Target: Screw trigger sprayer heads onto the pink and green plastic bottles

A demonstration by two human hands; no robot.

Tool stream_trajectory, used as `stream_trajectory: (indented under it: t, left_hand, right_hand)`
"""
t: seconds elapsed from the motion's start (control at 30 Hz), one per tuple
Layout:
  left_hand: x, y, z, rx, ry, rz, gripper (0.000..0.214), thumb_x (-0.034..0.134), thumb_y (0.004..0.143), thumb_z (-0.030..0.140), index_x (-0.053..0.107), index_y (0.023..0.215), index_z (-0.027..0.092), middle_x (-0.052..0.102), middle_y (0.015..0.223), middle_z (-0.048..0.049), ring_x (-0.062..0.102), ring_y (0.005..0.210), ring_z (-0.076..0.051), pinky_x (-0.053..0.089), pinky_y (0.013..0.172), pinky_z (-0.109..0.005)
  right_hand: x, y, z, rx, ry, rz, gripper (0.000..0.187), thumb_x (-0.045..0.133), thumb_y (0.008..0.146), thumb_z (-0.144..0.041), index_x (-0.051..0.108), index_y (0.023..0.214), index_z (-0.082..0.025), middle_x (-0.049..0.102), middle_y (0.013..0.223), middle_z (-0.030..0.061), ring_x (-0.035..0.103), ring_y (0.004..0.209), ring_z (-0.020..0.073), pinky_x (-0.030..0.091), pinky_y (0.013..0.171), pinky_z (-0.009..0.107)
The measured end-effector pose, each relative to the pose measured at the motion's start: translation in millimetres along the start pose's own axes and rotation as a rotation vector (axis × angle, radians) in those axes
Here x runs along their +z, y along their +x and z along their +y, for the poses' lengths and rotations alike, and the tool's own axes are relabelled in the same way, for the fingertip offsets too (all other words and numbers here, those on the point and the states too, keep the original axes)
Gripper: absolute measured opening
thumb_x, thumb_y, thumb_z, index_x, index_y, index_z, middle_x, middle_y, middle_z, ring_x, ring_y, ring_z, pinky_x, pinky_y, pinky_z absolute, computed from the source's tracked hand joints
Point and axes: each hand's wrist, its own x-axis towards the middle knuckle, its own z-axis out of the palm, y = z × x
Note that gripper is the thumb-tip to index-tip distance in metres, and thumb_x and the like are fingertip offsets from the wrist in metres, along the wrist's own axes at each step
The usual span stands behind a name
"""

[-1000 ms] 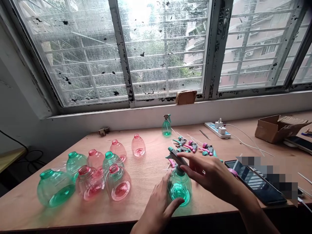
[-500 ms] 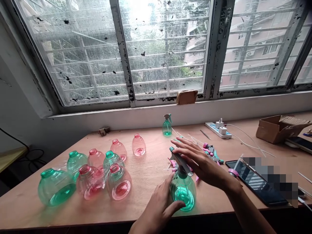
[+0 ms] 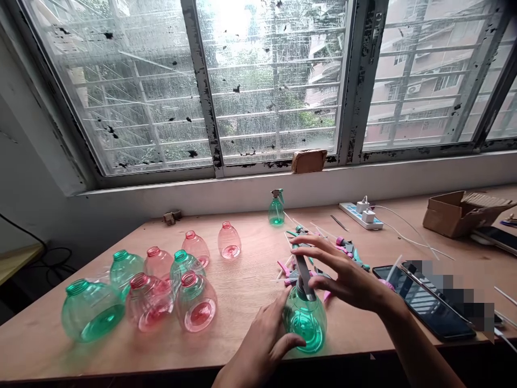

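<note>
A green transparent spray bottle (image 3: 306,323) stands near the table's front edge, slightly tilted. My left hand (image 3: 262,328) is wrapped round its lower left side, thumb across the front. A grey spray head (image 3: 304,274) sits on the bottle's neck. My right hand (image 3: 343,267) holds this head, fingertips at its upper end and thumb low on its right side. Behind my right hand lie pink and green spray heads (image 3: 351,250) with thin clear tubes, partly hidden. Farther back, another green spray bottle (image 3: 277,212) stands upright with its head on.
Several headless bottles stand at the left, among them a green bottle (image 3: 91,310) and a pink bottle (image 3: 197,302). To the right lie a phone (image 3: 436,312), a power strip (image 3: 361,215) with plugs and cables, and an open cardboard box (image 3: 464,213). A window spans the back.
The spray head has turned on the bottle's neck. My right fingers have shifted with it, the thumb now showing against its side. My left hand stays round the bottle.
</note>
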Motion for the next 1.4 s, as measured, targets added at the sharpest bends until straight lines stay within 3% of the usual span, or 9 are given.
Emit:
stream_trajectory:
  t: [0.3,0.53,0.73,0.9,1.1,1.17,1.23,1.33,1.4]
  left_hand:
    - [4.0,4,-4,0.007,0.048,0.077,0.079,0.073,0.095,0.029,0.031,0.162,0.031,0.046,0.164,-0.0075,0.042,0.15,-0.031,0.031,0.125,-0.046]
    - [8.4,5,-4,-0.054,0.113,0.132,0.076,0.067,0.095,0.026,0.031,0.162,0.024,0.05,0.16,-0.0128,0.046,0.146,-0.034,0.035,0.121,-0.05]
    - [9.0,6,-5,-0.054,0.109,0.138,0.08,0.069,0.093,0.028,0.029,0.163,0.028,0.051,0.159,-0.0108,0.047,0.145,-0.035,0.036,0.121,-0.05]
    - [6.5,5,-7,-0.014,0.074,0.133,0.075,0.067,0.097,0.033,0.03,0.162,0.027,0.049,0.16,-0.0113,0.044,0.148,-0.033,0.034,0.123,-0.048]
    - [0.7,-4,0,0.01,0.096,0.021,0.079,0.055,0.103,0.049,0.013,0.167,0.028,0.027,0.173,-0.0111,0.027,0.157,-0.034,0.022,0.129,-0.054]
    - [-0.1,-6,1,0.008,0.104,0.003,0.083,0.056,0.102,0.052,0.011,0.167,0.027,0.023,0.174,-0.012,0.025,0.158,-0.036,0.02,0.129,-0.056]
    - [0.1,-7,1,0.001,0.107,-0.012,0.095,0.066,0.095,0.056,0.011,0.167,0.026,0.023,0.174,-0.013,0.023,0.158,-0.038,0.02,0.129,-0.057]
    - [1.3,-5,2,-0.018,0.092,-0.012,0.114,0.083,0.082,0.052,0.011,0.166,0.027,0.03,0.171,-0.0142,0.029,0.155,-0.038,0.025,0.128,-0.056]
    - [1.1,-4,5,-0.011,0.073,0.0,0.103,0.083,0.084,0.044,0.019,0.164,0.03,0.043,0.163,-0.0118,0.042,0.148,-0.035,0.035,0.123,-0.052]
  right_hand:
    - [13,8,-22,0.229,-0.265,0.175,0.047,0.062,0.096,-0.06,0.063,0.121,-0.02,0.067,0.116,0.0141,0.068,0.106,0.0333,0.058,0.088,0.047]
    - [6,0,-36,0.271,-0.34,0.149,0.039,0.044,0.108,-0.049,0.053,0.137,-0.024,0.072,0.125,0.013,0.073,0.106,0.0324,0.059,0.085,0.043]
    - [6,-5,-43,0.337,-0.209,0.218,0.039,0.049,0.107,-0.048,0.057,0.134,-0.021,0.076,0.111,0.0106,0.074,0.066,0.0209,0.057,0.06,0.032]
    - [9,0,-45,0.336,-0.141,0.248,0.034,0.054,0.105,-0.046,0.064,0.123,-0.019,0.075,0.108,0.0115,0.074,0.073,0.0219,0.056,0.063,0.031]
    - [-12,-9,-28,0.37,0.212,0.102,0.039,0.036,0.112,-0.043,0.066,0.128,-0.023,0.067,0.072,0.0,0.067,0.06,0.0152,0.055,0.06,0.026]
    - [-18,-13,-22,0.341,0.297,0.006,0.036,0.041,0.111,-0.04,0.062,0.136,-0.026,0.072,0.088,0.0034,0.072,0.073,0.0159,0.059,0.065,0.024]
    - [-20,-14,-19,0.275,0.33,-0.084,0.036,0.048,0.109,-0.039,0.059,0.143,-0.031,0.07,0.123,0.0098,0.072,0.106,0.021,0.062,0.08,0.028]
    - [-20,-11,-19,0.172,0.319,-0.18,0.046,0.057,0.105,-0.04,0.053,0.151,-0.037,0.046,0.16,0.0104,0.049,0.145,0.028,0.051,0.111,0.04]
    - [-17,-6,-20,0.119,0.331,-0.241,0.055,0.066,0.1,-0.045,0.052,0.152,-0.037,0.037,0.167,0.0097,0.039,0.152,0.0298,0.043,0.119,0.043]
